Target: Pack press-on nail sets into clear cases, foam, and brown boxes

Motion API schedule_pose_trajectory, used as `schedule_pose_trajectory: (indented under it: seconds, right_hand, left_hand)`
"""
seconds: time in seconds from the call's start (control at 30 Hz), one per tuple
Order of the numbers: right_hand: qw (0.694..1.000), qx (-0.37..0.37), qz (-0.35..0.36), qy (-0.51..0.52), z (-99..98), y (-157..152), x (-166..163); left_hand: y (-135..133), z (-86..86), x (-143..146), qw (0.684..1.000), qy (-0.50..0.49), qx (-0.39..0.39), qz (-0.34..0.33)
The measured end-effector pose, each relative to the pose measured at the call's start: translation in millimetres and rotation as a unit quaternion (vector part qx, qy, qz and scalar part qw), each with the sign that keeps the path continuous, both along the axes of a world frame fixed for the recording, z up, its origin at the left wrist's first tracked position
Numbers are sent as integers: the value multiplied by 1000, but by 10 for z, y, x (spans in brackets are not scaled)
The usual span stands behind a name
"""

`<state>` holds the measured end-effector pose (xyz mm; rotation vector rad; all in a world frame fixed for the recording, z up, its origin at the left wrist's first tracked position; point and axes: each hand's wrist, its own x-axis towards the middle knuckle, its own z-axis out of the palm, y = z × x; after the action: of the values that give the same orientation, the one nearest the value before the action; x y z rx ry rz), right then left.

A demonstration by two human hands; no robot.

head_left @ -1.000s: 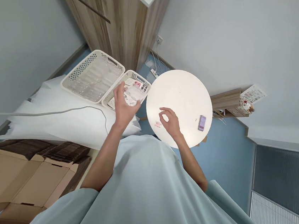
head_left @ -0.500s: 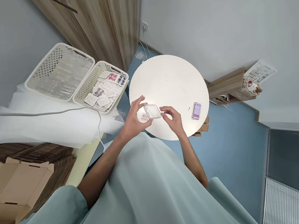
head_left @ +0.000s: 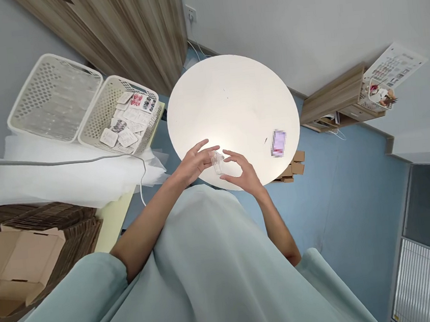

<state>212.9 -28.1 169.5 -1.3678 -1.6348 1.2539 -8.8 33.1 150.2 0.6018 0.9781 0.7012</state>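
My left hand [head_left: 192, 162] and my right hand [head_left: 241, 172] meet over the near edge of a round white table [head_left: 232, 103]. Between their fingertips they hold a small clear plastic case [head_left: 217, 160], seen almost edge-on. The fingers of both hands curl round it. A small purple packet [head_left: 278, 142] lies on the table to the right of my hands.
Two white perforated baskets stand at the left on white sheets: one [head_left: 52, 98] holds clear cases, the other [head_left: 118, 117] holds small printed packets. A grey cable [head_left: 65, 161] crosses the sheets. Flattened cardboard boxes [head_left: 25, 252] lie at lower left. A wooden shelf unit [head_left: 339, 99] stands at right.
My left hand came from the basket of packets to the table with the clear case. My right hand has joined it on the case, which has since turned edge-on.
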Motion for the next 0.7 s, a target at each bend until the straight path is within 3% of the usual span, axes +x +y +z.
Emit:
schedule_pose_trajectory:
  seconds: [0.23,0.5,0.7]
  right_hand:
    - [998,-63,21,19,-60,-44,68]
    - [990,-95,-52,90,-339,-42,103]
    - [982,-137,-52,119,-352,-8,105]
  left_hand:
    - [-71,-15,123,998,4,-54,-37]
    - [-165,111,119,984,91,111,-101]
    - [-171,53,133,978,129,126,-109]
